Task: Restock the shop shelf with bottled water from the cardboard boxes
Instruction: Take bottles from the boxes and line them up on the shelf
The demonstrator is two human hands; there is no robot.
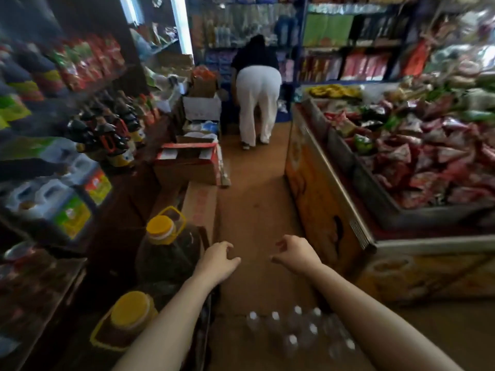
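Several clear water bottles point(294, 330) with white caps stand in a cluster on the brown floor near the bottom of the view, below my forearms. My left hand point(218, 259) hovers over the aisle with fingers loosely curled and holds nothing. To its right, my right hand point(294, 254) hangs in the same way, empty, with the fingers bent downward. Cardboard boxes point(190, 162) are stacked along the left side of the aisle, further ahead. Shelves with bottled goods point(235, 30) stand at the far end.
Large oil jugs with yellow caps point(163, 236) stand at the lower left beside dark shelves of sauce bottles point(112, 129). An orange chest display point(334, 210) full of snack packets lines the right. A person in white trousers point(258, 103) bends over at the aisle's end.
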